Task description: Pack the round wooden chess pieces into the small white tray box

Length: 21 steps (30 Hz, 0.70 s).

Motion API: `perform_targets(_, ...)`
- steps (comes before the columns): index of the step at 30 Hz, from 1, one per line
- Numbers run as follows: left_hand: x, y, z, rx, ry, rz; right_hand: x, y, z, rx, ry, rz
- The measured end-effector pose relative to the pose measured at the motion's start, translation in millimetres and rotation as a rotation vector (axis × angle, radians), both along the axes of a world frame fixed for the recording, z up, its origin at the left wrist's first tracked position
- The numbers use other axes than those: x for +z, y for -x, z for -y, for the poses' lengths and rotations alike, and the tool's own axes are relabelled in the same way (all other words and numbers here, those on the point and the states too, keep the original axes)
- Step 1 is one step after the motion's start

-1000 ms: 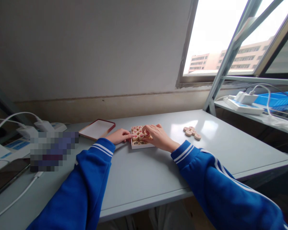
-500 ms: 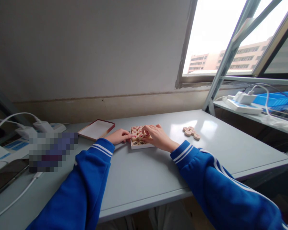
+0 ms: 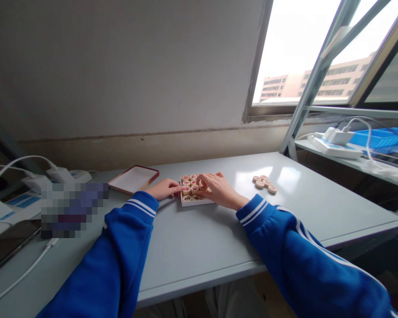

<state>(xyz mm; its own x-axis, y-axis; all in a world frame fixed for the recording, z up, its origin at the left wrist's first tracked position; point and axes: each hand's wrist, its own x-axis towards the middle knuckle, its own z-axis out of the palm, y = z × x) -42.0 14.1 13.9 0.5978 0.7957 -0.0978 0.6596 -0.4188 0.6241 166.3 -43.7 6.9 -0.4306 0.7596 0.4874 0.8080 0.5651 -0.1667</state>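
Rows of round wooden Chinese chess pieces with red and black characters fill a shallow white box on the desk. At the box's left side is my left hand, its fingers closed against the edge and a fingertip reaching over the rim. My right hand arches over the right part of the box. Its thumb and forefinger are closed around a chess piece among the others. The hand hides the pieces under its palm. Several loose chess pieces lie to the right on the desk.
A box lid with a red edge lies inside up behind my left hand. Power strips, white cables and a phone occupy the left. A metal frame and a shelf with another power strip stand right.
The piece at my right fingertips sits slightly lower among the others. Both hands have otherwise stayed in nearly the same place, and the loose pieces have not moved.
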Motion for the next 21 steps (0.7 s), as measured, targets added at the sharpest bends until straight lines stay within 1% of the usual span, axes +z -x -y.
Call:
perform_targets(3,-0.7,0.5,-1.0,-0.004,0.001,0.001,6.7,-3.8,1.4,0.013,0.006,0.009)
perform_targets(5,-1.2,0.9,-1.7,-0.002,-0.004,-0.001,16.7,-11.7,1.9,0.009,0.013,0.014)
perform_targets(6,-1.4,1.1,-1.9,0.0,-0.008,-0.003,22.4,-17.8,1.7,-0.023,0.008,0.008)
perform_targets(7,-1.5,1.3,-2.1,-0.001,-0.011,-0.004,27.7,-25.3,1.2,-0.087,-0.007,-0.001)
perform_targets(8,-1.4,1.3,-2.1,-0.002,-0.015,-0.006,32.2,-34.2,0.3,-0.185,-0.029,-0.01)
perform_targets(11,-0.8,1.2,-1.4,-0.003,-0.022,-0.006,36.9,-66.1,-3.1,-0.584,-0.059,0.047)
perform_targets(13,-0.2,1.0,-0.8,0.005,-0.022,0.002,33.0,-87.9,-4.4,-0.807,0.021,0.137)
perform_targets(15,0.2,0.9,-0.3,0.005,-0.018,0.011,27.2,-105.8,-4.3,-0.938,0.173,0.218)
perform_targets(16,0.4,0.8,-0.1,0.0,-0.015,0.014,24.8,-112.5,-4.0,-0.97,0.256,0.244)
perform_targets(18,0.5,0.6,0.2,-0.004,-0.01,0.019,22.5,-120.1,-3.2,-0.986,0.372,0.263)
perform_targets(21,0.6,0.1,0.8,0.009,-0.003,0.028,25.1,-119.9,-2.0,-0.929,0.442,0.23)
